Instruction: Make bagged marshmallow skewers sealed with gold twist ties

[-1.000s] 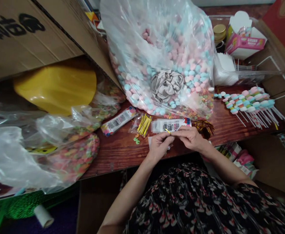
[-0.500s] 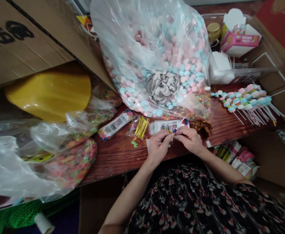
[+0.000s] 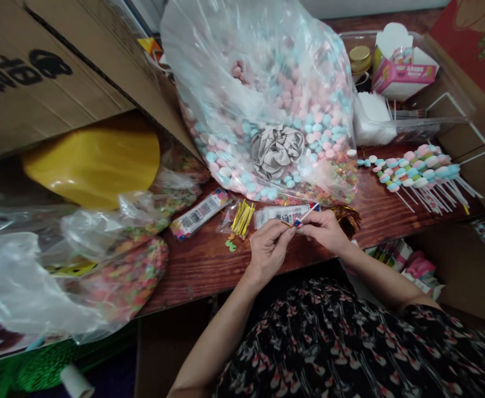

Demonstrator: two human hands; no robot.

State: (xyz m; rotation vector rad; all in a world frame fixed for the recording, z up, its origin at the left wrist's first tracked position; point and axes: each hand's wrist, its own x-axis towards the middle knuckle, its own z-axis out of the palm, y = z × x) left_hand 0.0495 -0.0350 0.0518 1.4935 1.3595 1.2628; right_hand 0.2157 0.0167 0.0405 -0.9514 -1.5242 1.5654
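Dark reddish wood-grain tabletop [image 3: 196, 271] runs across my feed, its near edge close to the person's lap. Far left, a brown cardboard carton [image 3: 47, 72] leans over a yellow plastic dome [image 3: 93, 168], and clear plastic bags of pastel cereal-like candy [image 3: 118, 276] spill up to the table's left end. Moving right, a barcode-printed paper strip [image 3: 199, 214] lies flat, just beside a clear sleeve of gold twist ties [image 3: 242, 218]. Bare wood gives some open room in front of these, between the bags and the hands.

The left hand [image 3: 269, 249] and right hand [image 3: 323, 231] sit close together near the table's edge, both narrowly closed, their fingertips pinching a thin white stick [image 3: 306, 214] with a small coloured end; I cannot tell what that end is. A clear barcode packet [image 3: 273, 216] lies just behind the fingers, and a tuft of gold tinsel [image 3: 347, 218] sits just right of the right hand.

Above, a huge clear bag of pink and blue candies [image 3: 263, 110] crowds the far side. Further right, finished candy skewers [image 3: 416, 171] lie fanned on the wood, with more bare table before them.
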